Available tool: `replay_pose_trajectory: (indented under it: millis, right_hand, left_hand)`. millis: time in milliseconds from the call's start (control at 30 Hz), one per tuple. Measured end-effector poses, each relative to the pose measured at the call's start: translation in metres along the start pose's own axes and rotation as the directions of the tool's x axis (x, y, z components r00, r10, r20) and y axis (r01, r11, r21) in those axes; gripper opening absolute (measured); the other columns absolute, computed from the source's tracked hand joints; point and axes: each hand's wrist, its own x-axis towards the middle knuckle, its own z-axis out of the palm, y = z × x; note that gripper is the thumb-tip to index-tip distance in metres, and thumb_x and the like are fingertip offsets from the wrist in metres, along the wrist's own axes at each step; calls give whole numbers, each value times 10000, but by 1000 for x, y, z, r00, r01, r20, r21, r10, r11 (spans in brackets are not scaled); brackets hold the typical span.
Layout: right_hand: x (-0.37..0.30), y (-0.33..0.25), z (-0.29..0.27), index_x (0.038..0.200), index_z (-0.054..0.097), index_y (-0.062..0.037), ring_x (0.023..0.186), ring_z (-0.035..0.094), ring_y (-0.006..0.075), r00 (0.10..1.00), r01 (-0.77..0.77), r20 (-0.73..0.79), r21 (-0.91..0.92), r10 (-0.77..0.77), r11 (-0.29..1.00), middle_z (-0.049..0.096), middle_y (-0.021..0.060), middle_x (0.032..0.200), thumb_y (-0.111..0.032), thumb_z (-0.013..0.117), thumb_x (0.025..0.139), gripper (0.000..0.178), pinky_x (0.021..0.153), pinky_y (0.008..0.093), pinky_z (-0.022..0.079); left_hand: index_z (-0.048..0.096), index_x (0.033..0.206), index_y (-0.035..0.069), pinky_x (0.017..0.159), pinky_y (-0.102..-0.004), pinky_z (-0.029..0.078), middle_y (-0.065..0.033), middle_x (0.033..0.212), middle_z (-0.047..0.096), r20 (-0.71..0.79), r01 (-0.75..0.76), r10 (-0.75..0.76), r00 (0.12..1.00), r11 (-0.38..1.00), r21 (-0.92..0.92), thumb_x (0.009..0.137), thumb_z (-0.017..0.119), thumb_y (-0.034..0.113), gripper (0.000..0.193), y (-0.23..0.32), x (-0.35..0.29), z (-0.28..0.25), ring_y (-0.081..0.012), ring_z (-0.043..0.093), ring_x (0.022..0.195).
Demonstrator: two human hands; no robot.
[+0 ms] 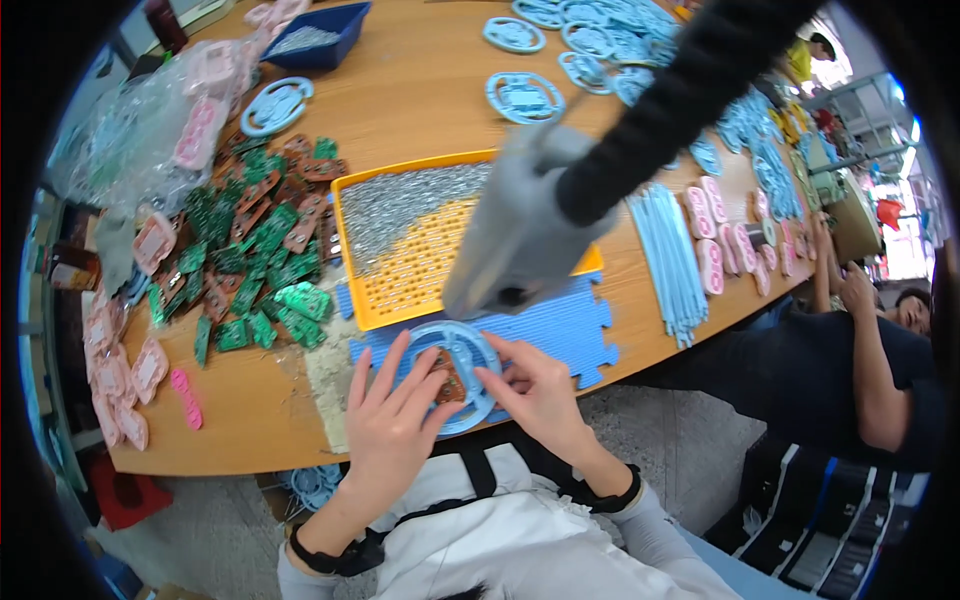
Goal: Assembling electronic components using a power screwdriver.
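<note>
A round light-blue plastic part (484,352), shaped like a small steering wheel, lies on the blue foam mat (575,325) near the table's front edge. Inside its ring sits a brown circuit board (449,388), partly covered by fingers. My left hand (393,425) rests over the part's left side, fingers spread, some fingertips touching the board. Thumb and forefinger of my right hand (545,395) close on the right rim of the ring; its other fingers are curled. Just beyond the part hangs a grey tool head (525,225) on a black ribbed hose (680,100).
A yellow tray (395,290) of small metal screws stands behind the mat. Green and brown circuit boards (270,235) are heaped left, near pink plastic parts (150,368). Light-blue strips (668,265) and pink pieces (710,265) lie right. A person (840,370) sits farther right.
</note>
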Motion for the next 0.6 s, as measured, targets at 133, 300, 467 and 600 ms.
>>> replay_pose_trajectory:
  millis: [133,300,467,600]
  right_hand:
    - [9,-2,-51,1050,621,12,600,588,111,992,-101,71,-92,108,991,621,81,817,-119,634,837,250,524,226,458]
    - [45,42,-144,907,625,21,634,604,196,873,-53,-439,-516,-211,855,622,119,742,-90,623,811,146,562,295,465]
    - [68,71,-157,892,592,-3,710,569,284,857,-197,-443,-754,-264,627,575,114,793,-131,640,800,164,645,368,452]
    - [75,72,-150,865,584,-2,751,565,283,855,-224,-470,-714,-218,663,580,114,815,-143,643,800,167,670,375,432]
  left_hand:
    - [620,934,45,1024,-529,283,-135,1128,610,40,65,-65,997,998,1,683,740,183,310,0,-5,-4,-335,467,1197]
    - [605,940,35,1020,-539,282,-146,1124,609,35,21,-21,999,1000,-14,695,732,170,307,3,-3,1,-358,467,1189]
    - [610,954,25,998,-538,307,-136,1124,611,38,36,-35,999,999,-28,726,717,193,302,5,-3,0,-351,461,1197]
    - [612,951,25,979,-529,338,-136,1129,608,20,51,-49,999,996,-80,725,719,195,303,3,-4,2,-363,469,1187]
